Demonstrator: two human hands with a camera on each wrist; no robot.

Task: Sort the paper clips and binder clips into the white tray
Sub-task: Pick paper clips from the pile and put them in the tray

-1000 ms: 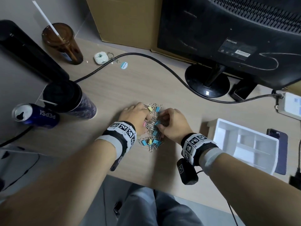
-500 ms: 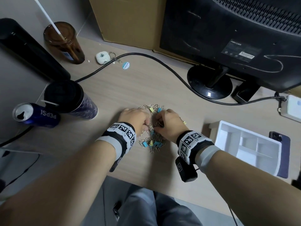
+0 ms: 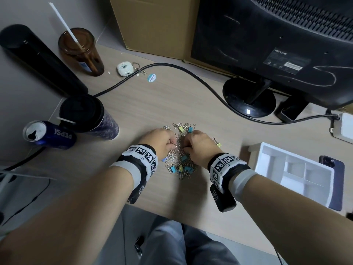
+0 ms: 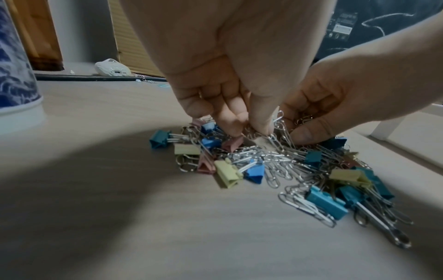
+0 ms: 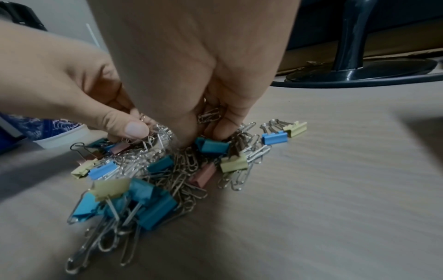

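Both hands in clip pile (image 3: pixel 179 153) mid-desk, left hand (image 3: pixel 158 139) and right hand (image 3: pixel 198 145) each pinching paper clips (image 4: pixel 275 132), white tray (image 3: pixel 267 159) at right edge, cable (image 3: pixel 191 73) behind, monitor top cut off.

A mixed pile of paper clips (image 3: pixel 172 153) and binder clips (image 3: pixel 183 158) is seen on the table (image 3: pixel 162 104), with the left hand (image 3: pixel 159 139) and the right hand (image 3: pixel 199 144) set into it, fingers curled down among the clips. A yellow binder clip (image 3: pixel 218 144) lies just beside the right hand. The white tray (image 3: pixel 294 169) is placed to the right, well apart from the pile. A Pepsi can (image 3: pixel 49 133), a dark tumbler (image 3: pixel 87 116) and a monitor (image 3: pixel 277 44) are also seen.
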